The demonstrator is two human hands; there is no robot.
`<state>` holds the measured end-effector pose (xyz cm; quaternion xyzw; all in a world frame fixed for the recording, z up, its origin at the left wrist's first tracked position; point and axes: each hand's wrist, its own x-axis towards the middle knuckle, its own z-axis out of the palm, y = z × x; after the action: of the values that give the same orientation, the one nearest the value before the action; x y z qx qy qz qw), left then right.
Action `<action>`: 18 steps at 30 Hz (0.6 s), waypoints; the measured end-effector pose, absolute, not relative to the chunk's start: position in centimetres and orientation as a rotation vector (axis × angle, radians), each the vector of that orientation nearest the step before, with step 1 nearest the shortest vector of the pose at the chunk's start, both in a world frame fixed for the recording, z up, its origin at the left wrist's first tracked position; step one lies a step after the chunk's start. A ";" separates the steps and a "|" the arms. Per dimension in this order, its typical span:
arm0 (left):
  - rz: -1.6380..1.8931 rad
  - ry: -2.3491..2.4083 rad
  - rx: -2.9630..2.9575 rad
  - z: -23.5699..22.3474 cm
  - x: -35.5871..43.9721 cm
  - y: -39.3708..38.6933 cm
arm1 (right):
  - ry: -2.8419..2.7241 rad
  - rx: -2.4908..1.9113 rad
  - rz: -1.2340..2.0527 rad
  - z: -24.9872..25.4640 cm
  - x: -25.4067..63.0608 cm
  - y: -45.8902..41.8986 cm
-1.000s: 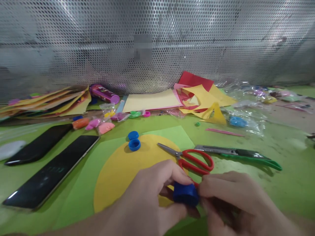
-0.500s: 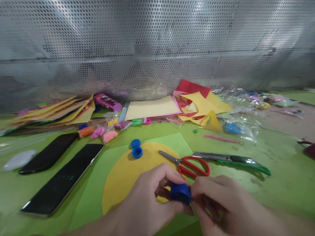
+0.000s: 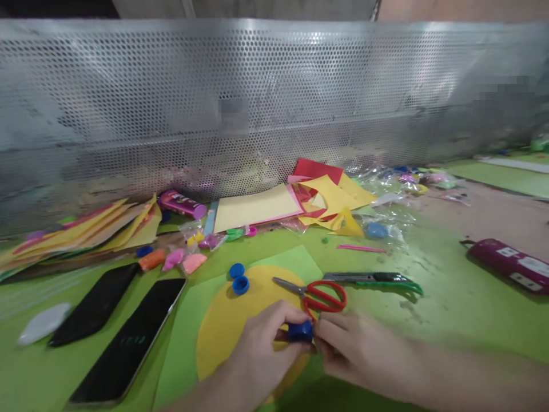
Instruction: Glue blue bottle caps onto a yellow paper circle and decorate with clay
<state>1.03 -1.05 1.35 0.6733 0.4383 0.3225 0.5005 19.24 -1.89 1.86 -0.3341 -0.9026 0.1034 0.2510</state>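
Observation:
My left hand [image 3: 270, 343] grips a dark blue bottle cap [image 3: 299, 331] between thumb and fingers, above the yellow paper circle [image 3: 227, 326]. Pinched closed, my right hand [image 3: 347, 340] touches the cap's right edge; whatever lies between its fingertips is hidden. Two more blue items stand on the circle's upper edge: a cap [image 3: 237, 270] and, just in front, a second cap [image 3: 241, 285] with its hollow side showing. Red-handled scissors [image 3: 319, 294] lie just beyond my hands, with a green and black utility knife [image 3: 373, 278] behind them. Light green paper [image 3: 178, 337] is under the circle.
Two black phones [image 3: 128, 343] and a white oval object [image 3: 44, 323] lie to the left. Across the back are paper sheets [image 3: 257, 207], yellow scraps [image 3: 330, 194], bagged clay [image 3: 195, 262] and a purple tube [image 3: 182, 205], before a perforated metal panel [image 3: 274, 80]. A maroon case [image 3: 510, 263] is right.
The view has tilted up and turned right, bringing the maroon case and the panel's top edge into sight. Both hands stay at the blue cap, which is still in my left hand.

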 end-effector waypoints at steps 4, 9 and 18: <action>0.742 1.036 1.701 1.7 1.4 -1.3 | -2.371 -0.886 0.349 2.1 19.2 -2.2; 0.473 1.182 2.017 1.9 1.4 -2.1 | -2.270 -0.845 0.470 2.5 19.2 -2.5; 0.692 1.080 2.607 0.5 1.5 -2.0 | -2.177 -0.796 0.662 3.5 19.3 -2.0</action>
<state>1.48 -2.01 0.55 0.8910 0.3692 0.2366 0.1176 19.32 -1.99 3.46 -0.3086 -0.8433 0.2566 0.3574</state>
